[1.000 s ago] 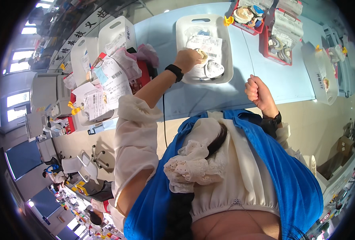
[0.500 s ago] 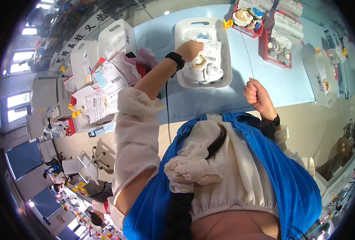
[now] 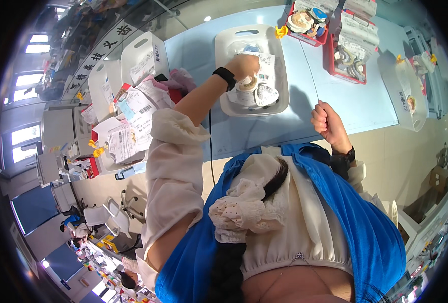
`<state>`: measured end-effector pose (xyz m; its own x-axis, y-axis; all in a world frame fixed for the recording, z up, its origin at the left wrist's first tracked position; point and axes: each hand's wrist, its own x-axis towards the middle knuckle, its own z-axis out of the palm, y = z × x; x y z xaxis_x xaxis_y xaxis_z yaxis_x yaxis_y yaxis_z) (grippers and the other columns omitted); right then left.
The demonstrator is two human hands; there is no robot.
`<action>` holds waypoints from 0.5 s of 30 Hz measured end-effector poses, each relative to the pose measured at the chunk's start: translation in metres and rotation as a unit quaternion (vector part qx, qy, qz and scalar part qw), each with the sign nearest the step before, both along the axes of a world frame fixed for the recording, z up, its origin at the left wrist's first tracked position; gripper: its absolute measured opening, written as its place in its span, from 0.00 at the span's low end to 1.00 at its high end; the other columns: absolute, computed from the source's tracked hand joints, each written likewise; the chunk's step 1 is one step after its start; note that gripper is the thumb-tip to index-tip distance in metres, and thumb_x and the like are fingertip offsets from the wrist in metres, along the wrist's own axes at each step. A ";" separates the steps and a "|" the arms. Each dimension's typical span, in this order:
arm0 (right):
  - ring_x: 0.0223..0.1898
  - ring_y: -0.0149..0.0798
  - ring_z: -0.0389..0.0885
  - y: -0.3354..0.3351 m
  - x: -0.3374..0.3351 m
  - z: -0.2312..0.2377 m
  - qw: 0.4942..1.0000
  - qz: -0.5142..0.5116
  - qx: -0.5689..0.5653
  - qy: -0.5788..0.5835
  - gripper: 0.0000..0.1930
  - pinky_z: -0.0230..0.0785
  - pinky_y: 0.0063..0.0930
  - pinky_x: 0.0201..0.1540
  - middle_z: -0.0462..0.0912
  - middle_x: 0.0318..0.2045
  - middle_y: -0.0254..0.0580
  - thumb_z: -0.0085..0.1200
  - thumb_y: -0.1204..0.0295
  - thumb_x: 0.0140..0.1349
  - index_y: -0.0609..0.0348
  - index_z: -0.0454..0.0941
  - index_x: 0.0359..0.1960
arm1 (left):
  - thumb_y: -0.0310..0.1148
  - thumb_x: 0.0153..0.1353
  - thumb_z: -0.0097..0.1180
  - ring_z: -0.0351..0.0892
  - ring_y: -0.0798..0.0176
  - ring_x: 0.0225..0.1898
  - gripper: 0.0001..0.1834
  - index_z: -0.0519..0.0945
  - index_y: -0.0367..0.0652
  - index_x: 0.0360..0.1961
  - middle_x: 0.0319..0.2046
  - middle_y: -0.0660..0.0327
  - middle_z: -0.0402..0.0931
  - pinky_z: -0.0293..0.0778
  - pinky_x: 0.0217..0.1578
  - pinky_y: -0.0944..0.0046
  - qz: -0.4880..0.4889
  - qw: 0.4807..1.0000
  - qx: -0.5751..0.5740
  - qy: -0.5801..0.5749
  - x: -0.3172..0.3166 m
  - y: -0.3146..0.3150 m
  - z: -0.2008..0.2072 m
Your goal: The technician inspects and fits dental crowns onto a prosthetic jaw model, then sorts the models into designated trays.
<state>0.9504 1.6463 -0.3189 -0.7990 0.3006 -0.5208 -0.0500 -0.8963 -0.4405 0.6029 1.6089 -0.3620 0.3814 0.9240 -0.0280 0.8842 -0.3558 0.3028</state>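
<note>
My left hand (image 3: pixel 244 65) is closed over the white plastic tray (image 3: pixel 285 96), with a black band on its wrist. Its curled fingertips touch or hover at a printed paper slip (image 3: pixel 266 72) and hide whatever they may grip. Right below the hand, a tan dental cast (image 3: pixel 246 84) lies in the tray. Next to it sits a white dental cast (image 3: pixel 266 94). Clear plastic with a blue piece (image 3: pixel 252 48) lies at the tray's far end. At the table's near edge, my right hand (image 3: pixel 326 122) is held up in a loose fist, nothing showing in it.
Red boxes (image 3: pixel 304 38) (image 3: pixel 347 70) with dental casts and paper slips stand at the far right. A white bin (image 3: pixel 408 108) stands at the right edge. Papers (image 3: pixel 125 139) fill white trays on the left. A black cable (image 3: pixel 210 136) runs beside my left forearm.
My left hand has shifted slightly to the right over the tray. The whole view has turned a little. My right hand stays in its fist at nearly the same place.
</note>
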 end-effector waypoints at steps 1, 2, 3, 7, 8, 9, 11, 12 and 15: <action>0.16 0.21 0.47 -0.001 -0.002 0.001 1.000 0.002 -0.001 0.001 0.21 0.39 0.15 0.14 0.53 0.14 0.25 0.37 0.63 0.69 0.48 0.53 0.16 | 0.28 0.49 0.54 0.76 0.51 0.36 0.05 0.80 0.40 0.26 0.29 0.55 0.75 0.73 0.40 0.60 0.002 1.000 -0.001 0.001 -0.005 0.000 -0.002; 0.16 0.21 0.47 -0.001 -0.003 0.002 1.000 0.005 0.001 0.000 0.21 0.39 0.15 0.14 0.53 0.14 0.25 0.37 0.63 0.69 0.49 0.53 0.16 | 0.29 0.52 0.53 0.75 0.52 0.35 0.05 0.79 0.41 0.28 0.30 0.55 0.74 0.72 0.39 0.58 0.040 0.996 0.031 -0.073 -0.010 0.000 -0.004; 0.16 0.21 0.47 -0.002 -0.004 0.003 1.000 0.008 0.004 -0.001 0.21 0.40 0.16 0.14 0.53 0.15 0.25 0.37 0.63 0.69 0.49 0.53 0.16 | 0.31 0.55 0.52 0.74 0.53 0.34 0.06 0.79 0.41 0.29 0.30 0.55 0.73 0.71 0.37 0.57 0.078 0.984 0.064 -0.146 -0.014 0.001 -0.006; 0.16 0.21 0.47 -0.004 -0.009 0.002 1.000 0.014 0.001 0.002 0.21 0.40 0.16 0.14 0.53 0.15 0.25 0.37 0.63 0.69 0.49 0.54 0.16 | 0.31 0.59 0.47 0.74 0.53 0.34 0.08 0.78 0.40 0.31 0.30 0.53 0.73 0.70 0.39 0.59 0.105 0.979 0.016 -0.173 -0.033 -0.002 -0.018; 0.16 0.21 0.47 -0.002 -0.006 0.000 1.000 0.010 0.000 0.002 0.21 0.40 0.16 0.14 0.53 0.15 0.25 0.37 0.63 0.69 0.49 0.54 0.16 | 0.30 0.57 0.48 0.74 0.52 0.37 0.08 0.78 0.40 0.32 0.32 0.52 0.75 0.70 0.41 0.58 0.176 0.953 -0.116 -0.220 -0.026 0.003 -0.009; 0.16 0.21 0.47 -0.001 -0.004 -0.002 1.000 0.008 -0.001 0.001 0.20 0.40 0.16 0.14 0.53 0.15 0.25 0.37 0.63 0.69 0.49 0.54 0.16 | 0.29 0.54 0.48 0.75 0.51 0.39 0.08 0.79 0.41 0.32 0.34 0.51 0.76 0.70 0.43 0.58 0.242 0.902 -0.246 -0.260 -0.018 0.005 -0.001; 0.16 0.21 0.47 -0.002 -0.006 0.000 1.000 0.011 0.002 0.004 0.20 0.40 0.16 0.14 0.53 0.15 0.25 0.37 0.63 0.69 0.49 0.54 0.16 | 0.29 0.53 0.48 0.75 0.51 0.40 0.09 0.79 0.42 0.34 0.35 0.52 0.77 0.70 0.43 0.58 0.205 0.924 -0.210 -0.244 -0.010 -0.004 -0.002; 0.16 0.21 0.47 -0.002 -0.006 0.000 1.000 0.013 0.004 0.006 0.20 0.40 0.16 0.14 0.53 0.15 0.25 0.37 0.63 0.69 0.49 0.54 0.16 | 0.29 0.52 0.49 0.75 0.51 0.41 0.10 0.80 0.44 0.35 0.35 0.53 0.78 0.70 0.43 0.57 0.167 0.944 -0.174 -0.226 -0.008 -0.007 -0.001; 0.16 0.21 0.47 -0.004 -0.008 0.002 1.000 0.011 0.000 0.007 0.20 0.41 0.16 0.14 0.53 0.15 0.25 0.37 0.63 0.69 0.49 0.54 0.16 | 0.29 0.52 0.49 0.76 0.53 0.36 0.09 0.81 0.46 0.32 0.31 0.56 0.76 0.71 0.39 0.58 0.037 0.992 -0.081 -0.095 -0.009 -0.014 -0.009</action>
<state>0.9421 1.6428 -0.3172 -0.8128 0.2826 -0.5094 -0.0360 -0.8972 -0.4402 0.5940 1.5951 -0.3708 0.3262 0.9387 -0.1113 0.8271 -0.2264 0.5144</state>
